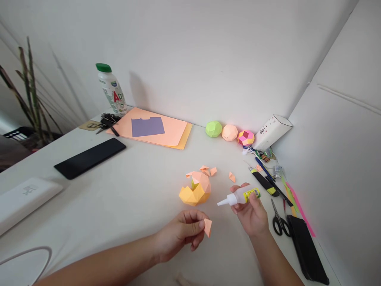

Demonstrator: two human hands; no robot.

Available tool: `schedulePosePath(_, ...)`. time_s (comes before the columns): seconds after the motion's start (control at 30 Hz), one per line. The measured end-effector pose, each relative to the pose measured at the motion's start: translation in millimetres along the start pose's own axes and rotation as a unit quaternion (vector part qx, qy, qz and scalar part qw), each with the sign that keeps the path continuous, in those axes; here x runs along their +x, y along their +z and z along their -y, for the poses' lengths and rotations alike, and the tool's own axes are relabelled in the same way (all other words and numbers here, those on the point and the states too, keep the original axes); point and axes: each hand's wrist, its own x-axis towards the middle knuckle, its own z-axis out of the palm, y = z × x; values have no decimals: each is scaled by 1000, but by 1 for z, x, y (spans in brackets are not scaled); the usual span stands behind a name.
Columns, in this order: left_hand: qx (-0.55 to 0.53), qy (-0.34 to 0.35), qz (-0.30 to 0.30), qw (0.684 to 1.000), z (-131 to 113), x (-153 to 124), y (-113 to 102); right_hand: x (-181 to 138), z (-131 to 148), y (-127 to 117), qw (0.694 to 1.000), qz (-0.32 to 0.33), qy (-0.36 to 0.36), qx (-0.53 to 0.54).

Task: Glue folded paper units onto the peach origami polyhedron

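Observation:
Between thumb and fingers, my left hand (186,232) pinches a small folded peach paper piece (208,227). My right hand (251,216) is closed around a glue bottle (241,195) with a yellow label, its white nozzle pointing left above the table. Just beyond my hands rests a partly built paper polyhedron (195,194), yellow-orange below and peach above, with an opening in its front. Several loose peach paper pieces (213,171) lie behind it, and one folded piece (231,177) is off to the right.
Three finished paper balls, one a green ball (213,129), line the wall. On the right lie a cutter (263,182), scissors (279,223) and a black case (308,248). Peach paper sheets (172,133), a bottle (113,91) and a black phone-like slab (90,158) are at left.

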Motion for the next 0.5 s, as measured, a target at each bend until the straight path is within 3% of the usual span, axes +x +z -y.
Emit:
schedulePosePath(0.2,-20,36,46,998,1,-2,-2,2,-3,-2,999,36,-22,-17)
schedulePosePath(0.3,-21,40,56,997,2,-3,-2,2,-4,0,998,25,-35,-38)
schedulePosePath(0.43,-30,45,56,997,2,-3,-1,6,-7,-5,980,-76,-104,-153)
schedulePosePath(0.5,-32,46,56,997,3,-3,-2,12,-9,-15,929,-147,-171,-295)
